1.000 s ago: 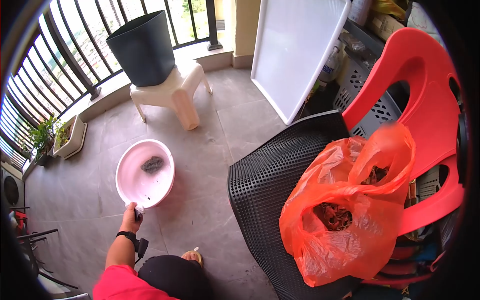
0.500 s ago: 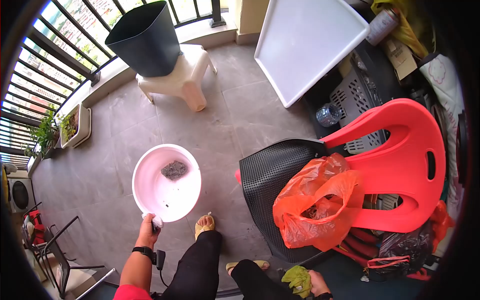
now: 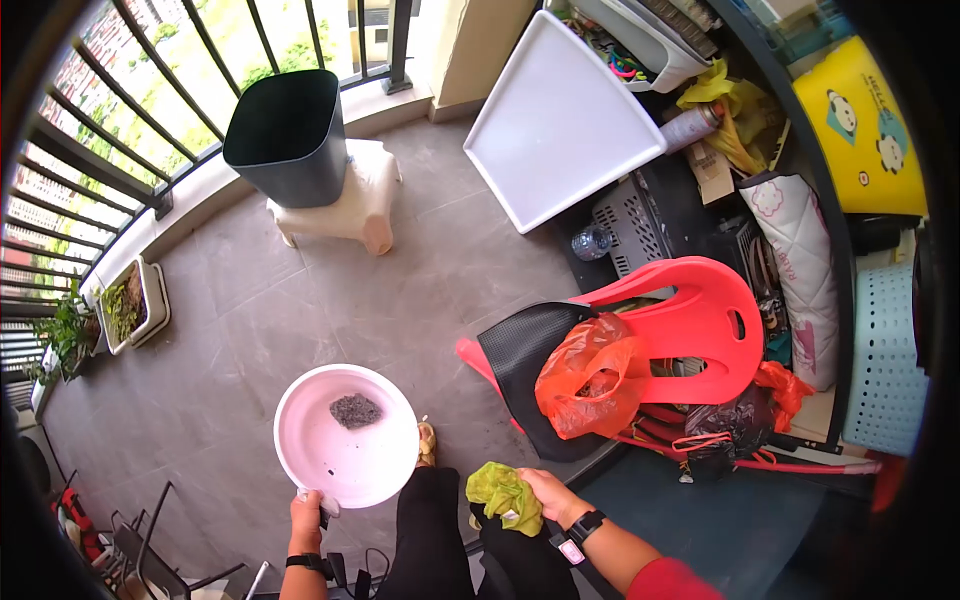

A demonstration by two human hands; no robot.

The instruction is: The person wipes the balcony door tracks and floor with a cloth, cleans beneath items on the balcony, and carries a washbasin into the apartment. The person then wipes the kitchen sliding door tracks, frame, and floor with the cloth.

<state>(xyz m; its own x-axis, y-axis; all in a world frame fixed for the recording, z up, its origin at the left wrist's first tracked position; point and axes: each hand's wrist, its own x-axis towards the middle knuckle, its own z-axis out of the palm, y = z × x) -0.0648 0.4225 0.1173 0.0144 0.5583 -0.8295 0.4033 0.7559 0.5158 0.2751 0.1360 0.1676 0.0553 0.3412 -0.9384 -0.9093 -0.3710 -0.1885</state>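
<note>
We see bright daylight coming through the railing [image 3: 100, 167] at the upper left; the view outside [image 3: 180, 50] is almost washed out. The floor [image 3: 220, 370] shows soft shadows, and the basin [image 3: 365, 465] looks nearly white inside. Toward the edges, straight lines bend, and the corners are black.

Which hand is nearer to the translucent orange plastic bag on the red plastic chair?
The right hand: it is below the bag in the picture, not touching it. The left hand is farther left, holding the round pink plastic basin.
</note>
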